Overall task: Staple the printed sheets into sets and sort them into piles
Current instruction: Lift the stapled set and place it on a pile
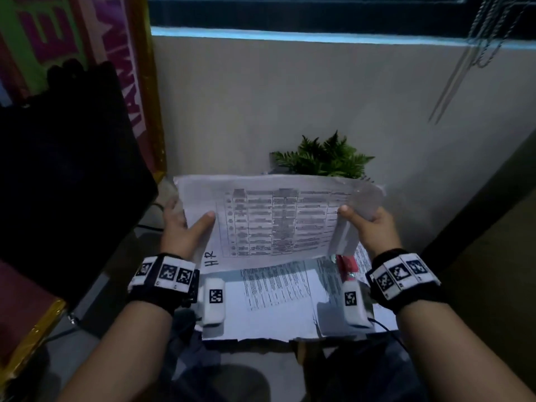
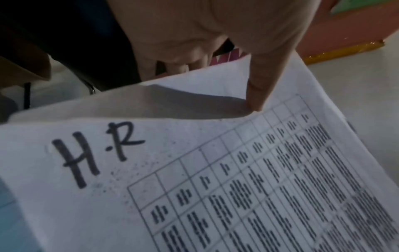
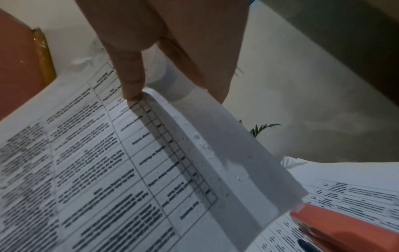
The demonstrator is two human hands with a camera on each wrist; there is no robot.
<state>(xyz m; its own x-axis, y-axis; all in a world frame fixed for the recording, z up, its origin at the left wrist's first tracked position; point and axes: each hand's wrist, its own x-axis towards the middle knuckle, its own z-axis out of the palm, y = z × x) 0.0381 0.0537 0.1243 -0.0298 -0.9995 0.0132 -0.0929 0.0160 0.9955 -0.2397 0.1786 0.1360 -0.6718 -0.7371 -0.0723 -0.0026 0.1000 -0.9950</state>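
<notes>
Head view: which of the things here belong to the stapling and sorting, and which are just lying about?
Part of the job:
- HR sheets, held up by left hand and right hand
- printed piles lying underneath
- red stapler on the piles

Just lying about:
- green plant
- black bag
- colourful board

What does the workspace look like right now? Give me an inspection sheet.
Surface: pale floor, dim light.
Job's things: held sheets marked "HR", right edge curled; printed piles below; red stapler lying on them.
Clutter: small green plant.
Grippers: left hand and right hand each grip a side of the held sheets.
Cables: black cable near right wrist.
Surroundings: colourful board left.
</notes>
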